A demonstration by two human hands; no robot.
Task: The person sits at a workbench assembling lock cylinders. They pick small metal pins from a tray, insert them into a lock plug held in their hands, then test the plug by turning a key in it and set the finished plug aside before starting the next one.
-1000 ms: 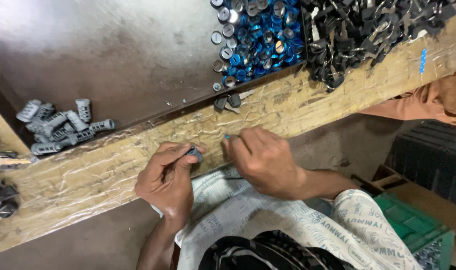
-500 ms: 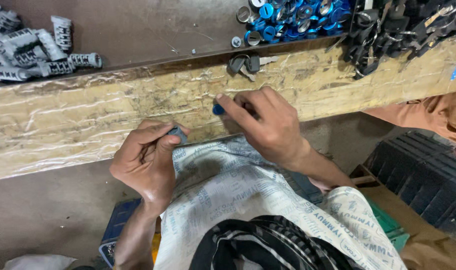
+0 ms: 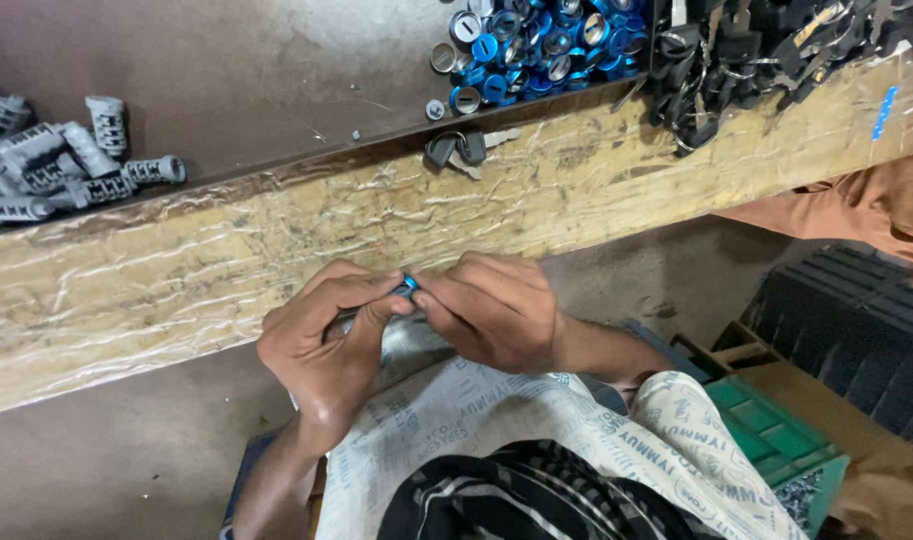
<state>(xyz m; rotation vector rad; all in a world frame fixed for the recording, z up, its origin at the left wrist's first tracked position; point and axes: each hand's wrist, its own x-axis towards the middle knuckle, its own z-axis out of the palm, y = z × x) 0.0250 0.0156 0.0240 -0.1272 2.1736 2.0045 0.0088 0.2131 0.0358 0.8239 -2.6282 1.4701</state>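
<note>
The small blue cap [image 3: 410, 284] is sitting right between our two hands, low against the near face of the pale wooden bench edge [image 3: 226, 270], over the printed cloth [image 3: 496, 410] on our lap. We are pinching it from both sides: the left hand [image 3: 326, 335] is curling its thumb and forefinger in from the left, and the right hand [image 3: 491, 310] is closing its fingertips on it from the right, so the fingers of both are pressed together around it and only a sliver of blue is showing. Something grey seems to be tucked under the left fingers just beside the cap, but we cannot tell what it is, nor which way its long axis is running. Both hands are touching the cap, so neither is nearer; the fingertips are meeting at it, with the cap lying at the tip of each pinch rather than deep in either palm.

Up on the dark tabletop [image 3: 276, 70], a heap of blue and silver caps [image 3: 536, 45] is lying well apart from us, a tangle of black-headed keys [image 3: 746, 55] is spreading beside it to the right, and a pile of grey ribbed cylinders [image 3: 61, 165] is resting far to the left. A pair of keys [image 3: 461, 148] is lying on the bench edge just above our hands
</note>
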